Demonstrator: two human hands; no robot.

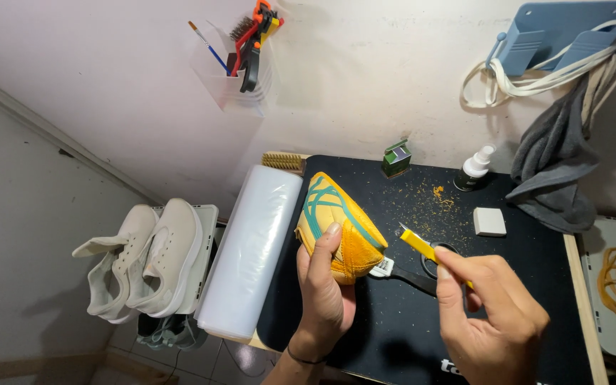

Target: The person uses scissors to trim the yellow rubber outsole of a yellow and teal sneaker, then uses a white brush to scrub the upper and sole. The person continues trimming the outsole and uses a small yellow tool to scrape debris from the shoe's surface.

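Shoe, yellow with green stripes, is held up over the black tabletop by the left hand, whose grip is closed around its end with the thumb pressed on the side, while the right hand pinches a yellow knife with the blade pointing at the shoe. Yellow crumbs lie on the tabletop beyond it, and scissors lie just under the shoe. It looks like a trimming or scraping step; the next move needs a steady shoe and a shallow, controlled stroke away from the left fingers.

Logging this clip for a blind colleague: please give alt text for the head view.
The left hand holds a yellow shoe over a black mat while the right hand holds a yellow knife beside it. White shoes sit to the left.
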